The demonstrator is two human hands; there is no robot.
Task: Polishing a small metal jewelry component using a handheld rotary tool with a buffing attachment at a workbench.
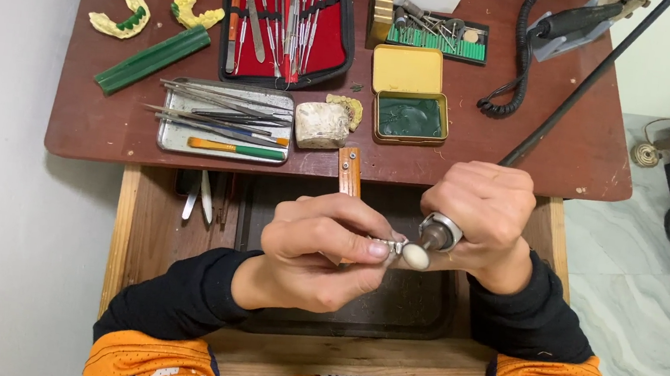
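My right hand [483, 213] grips a rotary handpiece [438, 233] with a metal collar and a rounded white polishing tip [416, 257]; its black cable [586, 83] runs up to the right. My left hand [320, 249] pinches a small silvery metal piece [390, 243] between thumb and fingers. The white tip touches that piece. Both hands hover over a dark tray [422, 305] in an open wooden drawer [132, 225].
On the brown table [521, 150]: a red case of dental instruments [286, 21], a steel tray of tools [221, 122], yellow dental casts [120, 20], a green bar [153, 59], an open tin of green wax [409, 96], a bur rack [438, 33], a coiled cord [518, 66].
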